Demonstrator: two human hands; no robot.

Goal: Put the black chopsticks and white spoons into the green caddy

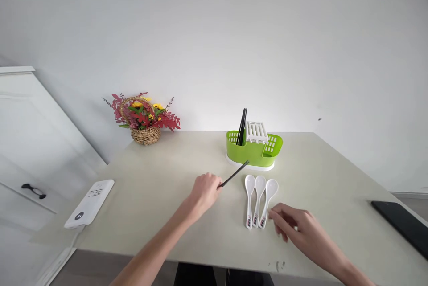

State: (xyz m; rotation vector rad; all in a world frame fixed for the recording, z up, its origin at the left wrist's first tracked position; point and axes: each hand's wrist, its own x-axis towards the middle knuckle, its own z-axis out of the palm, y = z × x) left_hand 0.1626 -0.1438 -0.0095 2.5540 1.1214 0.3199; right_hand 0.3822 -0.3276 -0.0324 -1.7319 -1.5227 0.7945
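My left hand (204,191) grips a black chopstick (236,173) by its near end; the stick slants up toward a green cutlery holder (254,150) on a white base. That holder has a white slotted insert and more black chopsticks (242,126) standing upright in its left section. Three white spoons (258,200) lie side by side on the table in front of the holder, bowls away from me. My right hand (296,227) hovers just right of the spoon handles, fingers loosely spread, with nothing in it.
The beige table (160,197) also carries a wicker basket of artificial flowers (144,120) at the back left, a white flat device (90,202) near the left edge, and a black flat object (401,221) at the right edge. A white door with a black handle (33,190) stands left.
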